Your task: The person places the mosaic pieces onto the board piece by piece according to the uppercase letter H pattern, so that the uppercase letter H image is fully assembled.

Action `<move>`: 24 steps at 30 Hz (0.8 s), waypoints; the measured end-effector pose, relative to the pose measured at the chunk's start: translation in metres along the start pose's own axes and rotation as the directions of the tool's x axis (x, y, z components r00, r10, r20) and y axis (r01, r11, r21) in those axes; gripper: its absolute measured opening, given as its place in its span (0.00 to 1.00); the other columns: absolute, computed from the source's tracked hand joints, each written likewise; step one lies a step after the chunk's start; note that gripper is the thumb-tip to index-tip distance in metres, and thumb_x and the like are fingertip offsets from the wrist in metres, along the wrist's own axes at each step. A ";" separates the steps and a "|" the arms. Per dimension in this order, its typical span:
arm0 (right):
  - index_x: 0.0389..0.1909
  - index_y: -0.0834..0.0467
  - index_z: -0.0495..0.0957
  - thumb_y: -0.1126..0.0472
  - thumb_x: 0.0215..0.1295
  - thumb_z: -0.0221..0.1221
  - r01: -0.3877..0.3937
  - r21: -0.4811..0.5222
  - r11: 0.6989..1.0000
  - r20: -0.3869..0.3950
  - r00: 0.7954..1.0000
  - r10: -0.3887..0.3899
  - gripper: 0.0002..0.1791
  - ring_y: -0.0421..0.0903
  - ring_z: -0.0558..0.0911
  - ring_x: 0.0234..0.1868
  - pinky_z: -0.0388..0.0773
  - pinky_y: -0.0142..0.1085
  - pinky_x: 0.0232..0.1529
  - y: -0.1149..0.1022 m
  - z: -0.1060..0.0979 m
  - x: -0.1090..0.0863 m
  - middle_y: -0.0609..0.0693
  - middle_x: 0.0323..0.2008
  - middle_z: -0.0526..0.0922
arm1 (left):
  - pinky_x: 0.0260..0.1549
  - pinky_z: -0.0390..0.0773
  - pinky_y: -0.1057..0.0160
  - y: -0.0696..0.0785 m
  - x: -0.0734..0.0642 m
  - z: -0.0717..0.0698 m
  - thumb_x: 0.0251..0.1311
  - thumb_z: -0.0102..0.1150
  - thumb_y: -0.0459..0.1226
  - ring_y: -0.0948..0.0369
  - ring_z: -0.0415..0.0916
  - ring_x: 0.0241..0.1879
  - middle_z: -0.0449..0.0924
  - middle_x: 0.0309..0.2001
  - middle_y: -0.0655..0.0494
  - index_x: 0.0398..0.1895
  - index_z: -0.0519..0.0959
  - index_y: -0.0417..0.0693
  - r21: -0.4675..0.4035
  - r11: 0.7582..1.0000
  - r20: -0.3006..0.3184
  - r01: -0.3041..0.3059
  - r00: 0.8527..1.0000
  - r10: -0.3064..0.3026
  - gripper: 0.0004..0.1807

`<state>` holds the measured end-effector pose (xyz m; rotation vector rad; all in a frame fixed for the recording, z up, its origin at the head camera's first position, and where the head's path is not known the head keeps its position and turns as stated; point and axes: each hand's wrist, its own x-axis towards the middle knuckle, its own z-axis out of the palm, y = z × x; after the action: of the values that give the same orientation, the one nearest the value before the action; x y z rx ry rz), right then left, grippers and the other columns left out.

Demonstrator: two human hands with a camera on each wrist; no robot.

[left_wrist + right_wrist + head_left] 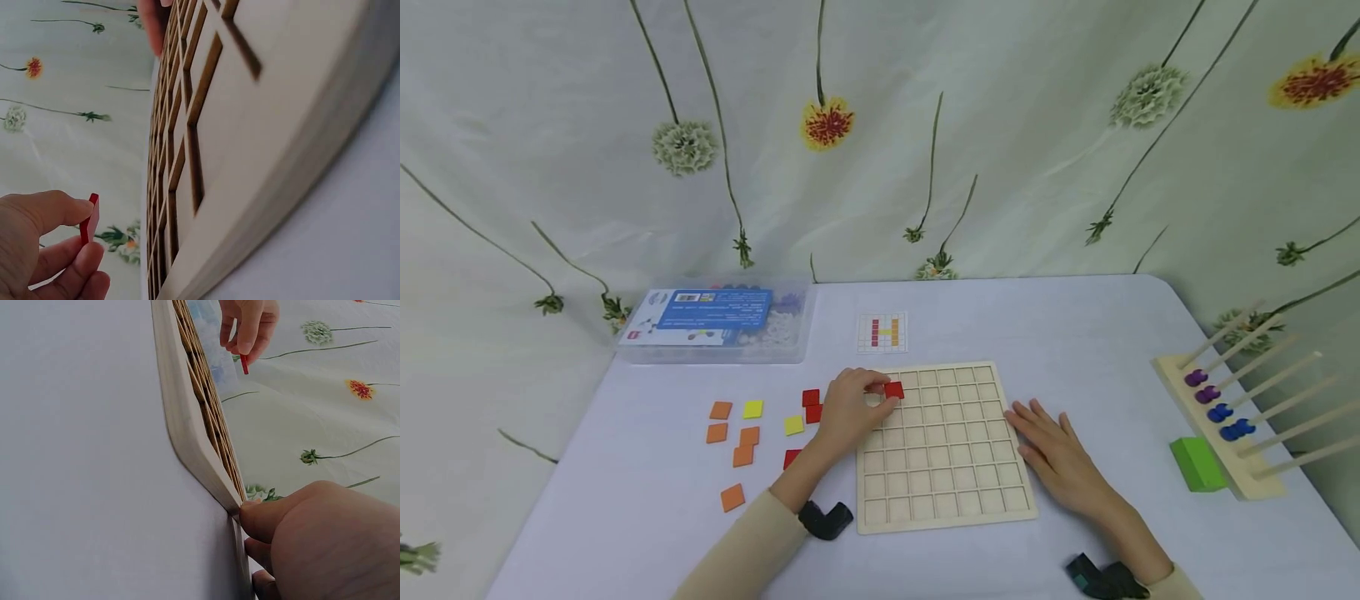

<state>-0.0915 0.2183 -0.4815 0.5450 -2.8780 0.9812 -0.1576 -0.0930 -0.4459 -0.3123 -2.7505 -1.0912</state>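
A red square tile (893, 390) is pinched between the thumb and fingers of my left hand (852, 412), over the upper-left cells of the wooden grid board (943, 523). The left wrist view shows the same tile (91, 219) tilted, with a thumb on one side. Against the board's right edge rests my right hand (1060, 458), its fingers extended. From the right wrist, the thumb (269, 519) touches the board's rim. Left of the board lie several red tiles (811, 398), partly behind the left arm, yellow tiles (752, 409) and orange tiles (733, 497).
Behind the board lies a pattern card (882, 333) with red, yellow and orange squares. A clear plastic box (715, 325) with a blue-and-white label stands at the back left. To the right are a wooden peg rack (1206, 425) with purple and blue pieces and a green block (1197, 464).
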 end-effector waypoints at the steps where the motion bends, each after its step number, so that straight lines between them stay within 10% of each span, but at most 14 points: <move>1: 0.69 0.58 0.67 0.63 0.71 0.54 -0.002 0.000 1.000 0.001 1.000 0.002 0.26 0.66 0.55 0.74 0.42 0.70 0.67 0.000 0.000 0.000 0.61 0.71 0.64 | 0.40 0.73 0.59 0.000 0.003 0.003 0.52 0.69 0.40 0.58 0.74 0.38 0.83 0.33 0.54 0.42 0.85 0.44 -0.001 1.000 0.007 0.002 1.000 -0.002 0.15; 24: 0.69 0.57 0.67 0.62 0.71 0.54 -0.002 -0.001 1.000 -0.002 1.000 0.002 0.26 0.66 0.55 0.74 0.41 0.69 0.68 0.000 0.000 0.000 0.61 0.71 0.64 | 0.31 0.66 0.66 -0.001 0.021 0.021 0.53 0.68 0.38 0.63 0.67 0.30 0.76 0.23 0.59 0.37 0.86 0.43 0.103 0.990 0.164 -0.094 0.983 0.076 0.10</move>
<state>-0.0912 0.2179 -0.4817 0.5408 -2.8781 0.9796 -0.1794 -0.0765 -0.4572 -0.5186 -2.8927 -0.9261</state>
